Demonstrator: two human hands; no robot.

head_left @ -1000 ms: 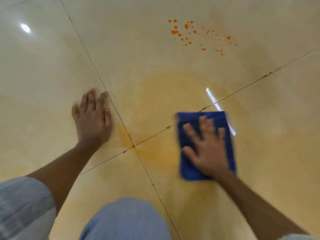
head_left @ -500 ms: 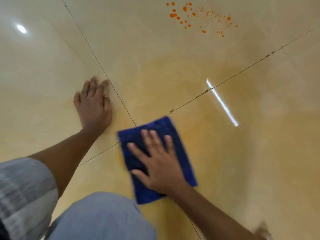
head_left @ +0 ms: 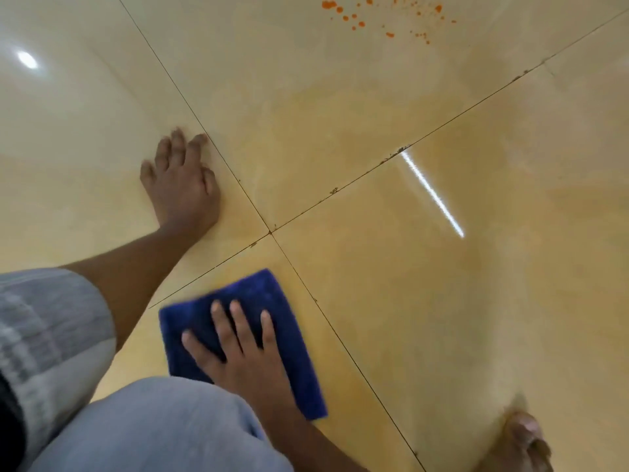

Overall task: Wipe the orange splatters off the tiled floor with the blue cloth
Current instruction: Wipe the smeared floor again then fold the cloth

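Observation:
The blue cloth [head_left: 272, 315] lies flat on the cream tiled floor [head_left: 340, 107], just below the crossing of the tile joints. My right hand [head_left: 245, 352] presses on it with spread, straight fingers. My left hand [head_left: 183, 182] rests flat on the tile to the left of the joint, fingers pointing away from me. Several small orange splatters [head_left: 388, 15] dot the tile at the top edge, far from the cloth. A pale orange smear [head_left: 340, 158] tints the floor around the joint crossing.
My knee in light blue trousers [head_left: 153, 427] fills the bottom left, touching the cloth's near edge. A bare foot [head_left: 524, 441] stands at the bottom right. Dark tile joints cross at the middle [head_left: 270, 232]. Light reflections shine on the glossy floor.
My right hand has slid the cloth from right of the joint crossing leftward and toward me, close to my knee. The view has dropped, so the splatters sit nearer the top edge.

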